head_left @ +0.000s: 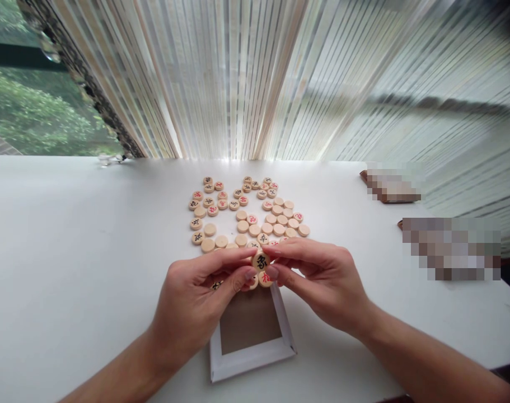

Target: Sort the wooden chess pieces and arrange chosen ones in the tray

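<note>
Between the fingertips of both hands is a round wooden Chinese chess piece with a black character facing me. My left hand pinches it from the left, and my right hand pinches it from the right. Below the held piece, another piece with a red character shows near my right thumb. An open shallow white box with a brown bottom lies under my hands, its far part hidden by them. Some pieces behind my fingers are partly covered.
Many more Chinese chess pieces lie loosely on the white table beyond my hands, some face up, some blank side up. Two blurred-out objects with brown edges rest at the right. A string curtain hangs behind the table.
</note>
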Motion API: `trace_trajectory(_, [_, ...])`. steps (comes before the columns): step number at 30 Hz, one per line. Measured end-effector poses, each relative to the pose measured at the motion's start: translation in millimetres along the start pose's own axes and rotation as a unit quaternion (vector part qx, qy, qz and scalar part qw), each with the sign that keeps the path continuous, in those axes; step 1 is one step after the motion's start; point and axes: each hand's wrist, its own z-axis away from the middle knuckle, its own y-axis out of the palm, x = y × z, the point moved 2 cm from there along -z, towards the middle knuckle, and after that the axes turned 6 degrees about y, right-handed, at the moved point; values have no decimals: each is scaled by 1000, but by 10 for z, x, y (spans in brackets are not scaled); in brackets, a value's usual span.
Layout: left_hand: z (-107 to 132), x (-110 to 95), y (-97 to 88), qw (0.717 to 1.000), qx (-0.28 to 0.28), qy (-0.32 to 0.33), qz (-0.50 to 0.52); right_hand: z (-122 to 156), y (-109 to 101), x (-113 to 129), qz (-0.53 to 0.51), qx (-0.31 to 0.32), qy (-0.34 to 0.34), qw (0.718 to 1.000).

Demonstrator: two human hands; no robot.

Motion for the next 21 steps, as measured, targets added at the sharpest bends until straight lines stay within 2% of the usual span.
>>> trace_trajectory(5, [0,-19,-1,1000,5,1,-15,-10,-9,-23,-22,10,31,999])
trace_trajectory(14, [-4,-5,4,1000,14,-10,18,-12,9,-52,-79,25,48,995])
trace_trajectory(21, [3,0,0,1000,26,-7,-5,-13,14,-35,-76,25,61,995])
